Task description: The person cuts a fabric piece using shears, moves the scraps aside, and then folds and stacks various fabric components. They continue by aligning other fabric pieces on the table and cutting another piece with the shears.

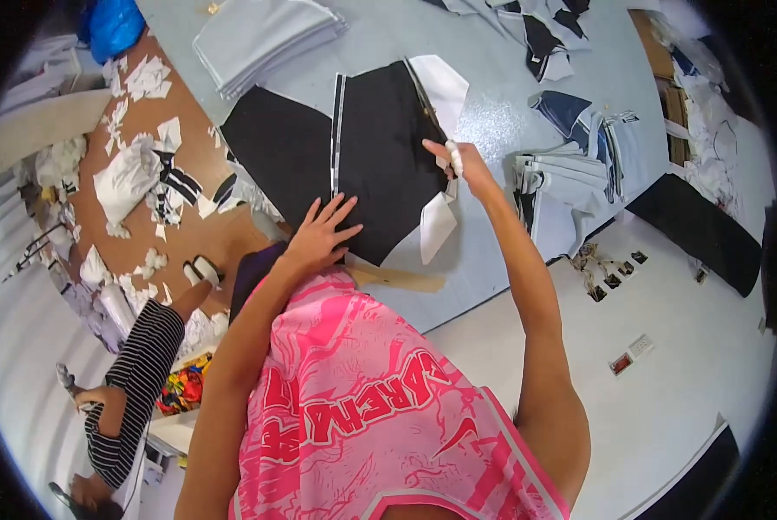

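Right-hand grip (468,172) is wrapped round the handles of some scissors (427,102); the left hand (323,236) holds nothing, just lies flat, fingers spread, on the near part of the black fabric (384,165). Biggest first: the desk (475,251) looks smooth and shiny, so I'd worry about sliding. That fabric lies spread on it right in front of the person, and with only one palm down, the far edge could pucker if the blades tug. Next, the upper white piece (443,82) beside its right edge; can't tell if it runs underneath, and if so it could get nicked. Scissors lie along that edge, blade gap unclear; a wrist twist could send the tip inward. Narrow striped strip (338,130) down the middle could skew if the cloth bunches.
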The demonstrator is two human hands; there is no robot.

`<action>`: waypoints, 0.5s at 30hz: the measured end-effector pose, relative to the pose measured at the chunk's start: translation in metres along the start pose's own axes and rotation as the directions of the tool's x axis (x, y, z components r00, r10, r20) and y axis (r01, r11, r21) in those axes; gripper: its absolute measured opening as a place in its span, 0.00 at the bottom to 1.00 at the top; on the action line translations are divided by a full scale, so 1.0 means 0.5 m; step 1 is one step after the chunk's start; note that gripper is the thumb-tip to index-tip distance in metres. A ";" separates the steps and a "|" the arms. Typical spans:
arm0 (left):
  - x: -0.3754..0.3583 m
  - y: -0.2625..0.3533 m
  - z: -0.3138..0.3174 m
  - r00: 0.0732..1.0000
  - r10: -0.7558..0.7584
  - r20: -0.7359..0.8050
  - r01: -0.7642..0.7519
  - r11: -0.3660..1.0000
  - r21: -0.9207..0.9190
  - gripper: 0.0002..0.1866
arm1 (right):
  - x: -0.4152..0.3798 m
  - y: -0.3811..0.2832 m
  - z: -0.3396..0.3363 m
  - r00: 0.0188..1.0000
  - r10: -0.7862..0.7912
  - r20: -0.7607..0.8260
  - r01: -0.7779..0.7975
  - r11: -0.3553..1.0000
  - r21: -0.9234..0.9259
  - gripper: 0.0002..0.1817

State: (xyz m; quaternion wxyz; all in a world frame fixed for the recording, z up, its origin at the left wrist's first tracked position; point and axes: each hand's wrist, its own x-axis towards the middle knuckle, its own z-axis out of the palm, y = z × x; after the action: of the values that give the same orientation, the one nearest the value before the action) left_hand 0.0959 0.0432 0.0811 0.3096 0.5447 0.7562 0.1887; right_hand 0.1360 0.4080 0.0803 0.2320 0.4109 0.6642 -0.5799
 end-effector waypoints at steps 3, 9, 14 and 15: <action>0.000 0.010 -0.003 1.000 0.015 0.001 -0.015 1.000 0.007 0.31 | -0.012 0.001 -0.005 0.999 -0.043 -0.031 0.044 0.998 0.034 0.26; -0.021 0.029 0.007 0.999 0.052 -0.008 -0.052 0.998 0.037 0.31 | -0.032 -0.034 -0.004 1.000 -0.016 0.018 0.014 0.996 0.089 0.28; -0.021 0.052 0.004 0.998 0.068 0.010 -0.069 0.996 0.060 0.31 | -0.034 -0.030 0.018 0.998 -0.056 -0.043 0.058 0.997 0.044 0.28; -0.019 0.055 0.020 0.997 0.080 -0.008 -0.079 0.995 0.068 0.31 | -0.043 -0.029 0.021 0.996 -0.072 -0.057 0.075 0.996 0.049 0.28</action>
State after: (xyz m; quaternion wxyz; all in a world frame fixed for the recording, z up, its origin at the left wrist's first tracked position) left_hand 0.1242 0.0429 0.0933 0.2794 0.5834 0.7415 0.1781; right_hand 0.1344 0.3922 0.1034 0.1817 0.4077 0.6700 -0.5932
